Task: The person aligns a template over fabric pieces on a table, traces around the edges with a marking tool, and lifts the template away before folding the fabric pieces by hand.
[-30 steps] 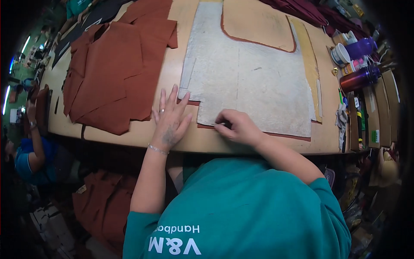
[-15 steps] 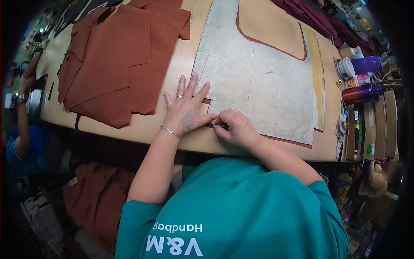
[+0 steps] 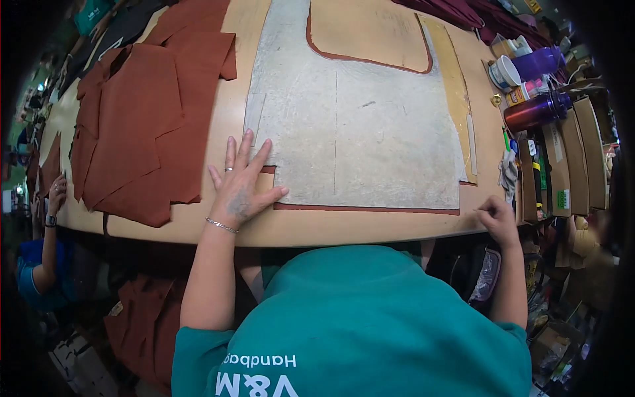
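My left hand (image 3: 241, 182) lies flat with fingers spread on the near left corner of a large grey pattern board (image 3: 337, 126). The board rests on a rust-brown sheet whose thin edge (image 3: 364, 209) shows along the board's front. My right hand (image 3: 496, 215) is at the table's front edge, right of the board's near right corner. Its fingers are curled closed, and anything inside them is hidden. I wear a teal shirt (image 3: 370, 317) that fills the lower part of the view.
A pile of rust-brown cut pieces (image 3: 145, 132) lies left of the board on the wooden table (image 3: 297, 228). A purple bottle (image 3: 532, 111), cups (image 3: 509, 69) and upright cardboard boxes (image 3: 562, 172) crowd the right end. Another person's arm (image 3: 53, 212) is at far left.
My right hand has left the board's near left front edge beside my left hand and moved far right along it to the table's front edge. My left hand stays pressed on the board's corner.
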Motion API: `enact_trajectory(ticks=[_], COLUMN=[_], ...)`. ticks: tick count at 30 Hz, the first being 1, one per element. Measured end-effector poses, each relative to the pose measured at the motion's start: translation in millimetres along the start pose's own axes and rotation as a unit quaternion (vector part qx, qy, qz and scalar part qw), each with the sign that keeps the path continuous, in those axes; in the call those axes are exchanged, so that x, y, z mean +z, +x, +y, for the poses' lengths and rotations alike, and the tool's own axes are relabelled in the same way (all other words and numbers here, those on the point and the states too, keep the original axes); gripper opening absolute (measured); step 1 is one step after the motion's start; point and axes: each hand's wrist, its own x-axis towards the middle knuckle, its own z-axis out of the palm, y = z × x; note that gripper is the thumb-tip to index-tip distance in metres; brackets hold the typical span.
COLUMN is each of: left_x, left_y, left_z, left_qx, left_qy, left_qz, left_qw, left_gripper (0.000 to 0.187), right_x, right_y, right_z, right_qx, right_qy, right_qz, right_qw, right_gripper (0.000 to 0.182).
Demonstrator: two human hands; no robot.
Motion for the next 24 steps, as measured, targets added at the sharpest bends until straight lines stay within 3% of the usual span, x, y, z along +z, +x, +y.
enact_trajectory(ticks=[2,4,6,10,13,24], left_x=[0,-2,-3,-5,-4,2], left_y=[-1,1,0,0,1,-1], left_z=[1,3,1,-10,-15,-17], left_qx=[-0.005,0.000,-0.001,0.017,0.033,0.048], left_qy=[0.002,0.005,0.007,-0.029,-0.050,-0.019], left_qz=[-0.006,-0.012,-0.016,-0.043,-0.050,-0.008], left_qw=[1.000,1.000,1.000,0.999,0.997,0.999], left_gripper=[0.086,0.086,0.085,0.086,0.087,0.087], right_x=[2,29,66,143,186,225], right_y=[-7,-3,9,29,41,45], right_z=[7,-11,-43,-131,-182,-216], right_qx=[-0.016,-0.066,-0.095,-0.212,-0.355,-0.405], right_qy=[0.183,0.182,0.228,0.206,0.198,0.129], right_qz=[0.038,0.046,-0.028,-0.109,-0.088,-0.066], right_qw=[0.982,0.980,0.969,0.949,0.910,0.903], right_gripper=[0.008,0.010,0.013,0.011,0.009,0.011])
